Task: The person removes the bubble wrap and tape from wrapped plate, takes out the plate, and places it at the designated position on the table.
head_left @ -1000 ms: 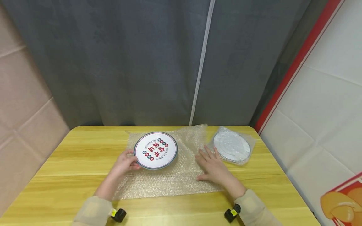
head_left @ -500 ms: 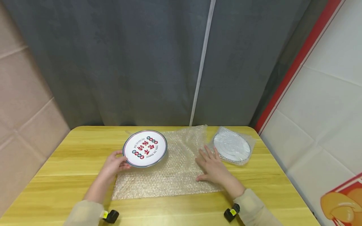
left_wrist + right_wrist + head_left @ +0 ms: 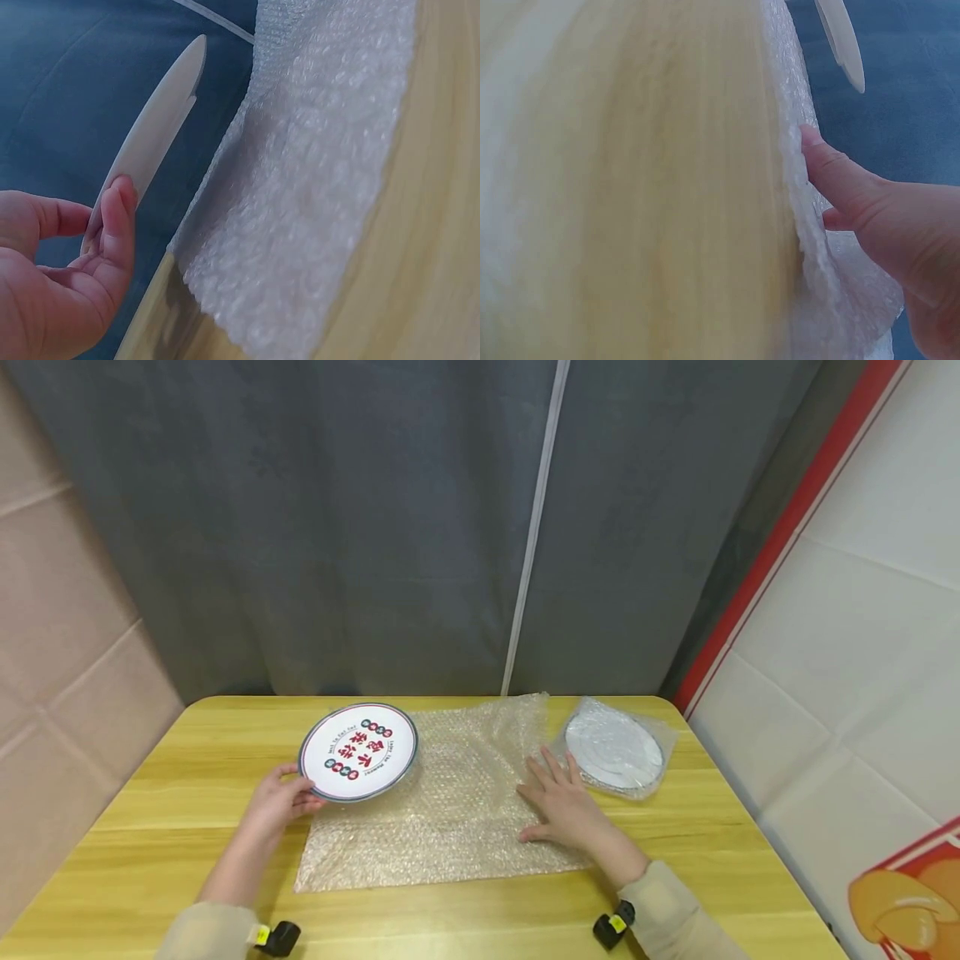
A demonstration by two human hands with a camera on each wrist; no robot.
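Curtain (image 3: pixel 360 527) backs the wooden table (image 3: pixel 450 922); left grip (image 3: pixel 277 797) pinches plate (image 3: pixel 390 760), right grip (image 3: pixel 564 806) lies spread.

- Bubble wrap (image 3: pixel 450 835) lay on table (image 3: pixel 187 785), middle.
- Bare plate (image 3: pixel 358 753) was above wrap's left part, left hand (image 3: pixel 279 797) at its near-left rim.
- Right hand (image 3: pixel 564 810) rested on wrap's right part.
- Wrapped plate (image 3: pixel 615 749) lay right of wrap.
- Curtain (image 3: pixel 337 527) hung behind table.

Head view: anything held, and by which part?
Left hand holds the printed plate by its near-left rim; right hand lies on the bubble wrap, holding nothing.
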